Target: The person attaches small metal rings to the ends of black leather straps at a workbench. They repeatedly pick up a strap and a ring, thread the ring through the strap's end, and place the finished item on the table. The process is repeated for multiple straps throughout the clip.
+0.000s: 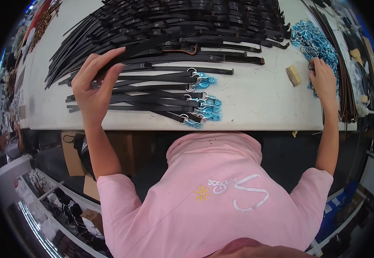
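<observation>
My left hand (93, 81) is raised over the left part of the table, thumb and fingers curved around a dark, slightly blurred black strap (152, 45) that slants up to the right. My right hand (323, 79) reaches to the far right, its fingertips pinched on a metal snap hook at the edge of a pile of snap hooks (318, 39) in blue film. Between my hands lie several black straps (152, 98), their right ends fitted with metal rings and blue-wrapped snap hooks (209, 103).
A large heap of black straps (174, 19) covers the back of the table (264, 103). A yellowish block (293, 75) lies left of my right hand. Long brown straps (347, 90) hang along the right edge. Cardboard (73, 155) stands below the table at left.
</observation>
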Demonstrator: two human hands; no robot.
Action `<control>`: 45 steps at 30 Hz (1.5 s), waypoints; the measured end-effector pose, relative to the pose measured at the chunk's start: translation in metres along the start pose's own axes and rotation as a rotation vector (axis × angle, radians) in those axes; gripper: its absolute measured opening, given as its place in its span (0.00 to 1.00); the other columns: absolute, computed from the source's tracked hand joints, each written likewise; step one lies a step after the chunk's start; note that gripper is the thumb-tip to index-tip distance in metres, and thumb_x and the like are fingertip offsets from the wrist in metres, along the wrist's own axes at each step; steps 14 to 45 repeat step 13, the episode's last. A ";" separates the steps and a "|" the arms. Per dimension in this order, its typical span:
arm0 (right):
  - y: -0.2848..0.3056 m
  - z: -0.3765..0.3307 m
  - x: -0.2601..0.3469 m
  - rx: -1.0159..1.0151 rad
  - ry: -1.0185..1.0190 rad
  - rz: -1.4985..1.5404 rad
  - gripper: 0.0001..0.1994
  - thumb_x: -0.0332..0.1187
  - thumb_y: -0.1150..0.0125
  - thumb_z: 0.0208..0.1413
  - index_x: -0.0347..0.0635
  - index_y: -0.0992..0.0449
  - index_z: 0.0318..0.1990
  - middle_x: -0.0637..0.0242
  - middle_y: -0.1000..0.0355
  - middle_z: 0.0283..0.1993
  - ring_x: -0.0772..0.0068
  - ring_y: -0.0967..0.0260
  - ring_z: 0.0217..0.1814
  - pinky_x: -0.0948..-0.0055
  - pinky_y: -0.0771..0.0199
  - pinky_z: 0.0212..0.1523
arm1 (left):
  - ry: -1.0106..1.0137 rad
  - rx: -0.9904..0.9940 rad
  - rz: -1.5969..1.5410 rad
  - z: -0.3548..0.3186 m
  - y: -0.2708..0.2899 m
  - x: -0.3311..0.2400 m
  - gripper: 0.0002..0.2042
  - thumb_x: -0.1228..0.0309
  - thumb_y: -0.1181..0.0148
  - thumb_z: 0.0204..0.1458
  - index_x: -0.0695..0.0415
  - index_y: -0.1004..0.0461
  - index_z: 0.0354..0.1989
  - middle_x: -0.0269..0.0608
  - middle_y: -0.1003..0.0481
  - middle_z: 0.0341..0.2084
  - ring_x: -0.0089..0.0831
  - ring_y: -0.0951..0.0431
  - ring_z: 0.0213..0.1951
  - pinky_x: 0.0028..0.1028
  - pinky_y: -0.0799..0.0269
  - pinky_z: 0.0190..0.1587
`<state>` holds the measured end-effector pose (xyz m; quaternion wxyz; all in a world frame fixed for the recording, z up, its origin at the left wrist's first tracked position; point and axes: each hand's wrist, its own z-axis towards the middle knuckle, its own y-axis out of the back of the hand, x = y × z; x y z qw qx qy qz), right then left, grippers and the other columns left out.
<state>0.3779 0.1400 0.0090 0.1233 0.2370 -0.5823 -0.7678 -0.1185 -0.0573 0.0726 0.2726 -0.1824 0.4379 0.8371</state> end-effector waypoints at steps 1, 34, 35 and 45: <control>-0.004 0.003 -0.002 -0.012 0.039 -0.060 0.09 0.27 0.40 0.49 0.41 0.32 0.37 0.60 0.30 0.36 0.57 0.31 0.40 0.61 0.33 0.44 | -0.030 -0.003 -0.039 0.002 -0.001 0.001 0.14 0.82 0.35 0.48 0.60 0.19 0.44 0.32 0.26 0.26 0.17 0.34 0.26 0.17 0.41 0.29; -0.019 0.015 -0.029 0.147 -0.367 0.241 0.16 0.32 0.35 0.51 0.46 0.27 0.48 0.61 0.22 0.42 0.70 0.23 0.43 0.63 0.38 0.58 | -0.129 0.009 -0.021 0.015 -0.001 0.001 0.15 0.80 0.36 0.51 0.56 0.19 0.48 0.31 0.25 0.31 0.14 0.35 0.26 0.15 0.45 0.25; -0.019 0.015 -0.029 0.147 -0.367 0.241 0.16 0.32 0.35 0.51 0.46 0.27 0.48 0.61 0.22 0.42 0.70 0.23 0.43 0.63 0.38 0.58 | -0.129 0.009 -0.021 0.015 -0.001 0.001 0.15 0.80 0.36 0.51 0.56 0.19 0.48 0.31 0.25 0.31 0.14 0.35 0.26 0.15 0.45 0.25; -0.019 0.015 -0.029 0.147 -0.367 0.241 0.16 0.32 0.35 0.51 0.46 0.27 0.48 0.61 0.22 0.42 0.70 0.23 0.43 0.63 0.38 0.58 | -0.129 0.009 -0.021 0.015 -0.001 0.001 0.15 0.80 0.36 0.51 0.56 0.19 0.48 0.31 0.25 0.31 0.14 0.35 0.26 0.15 0.45 0.25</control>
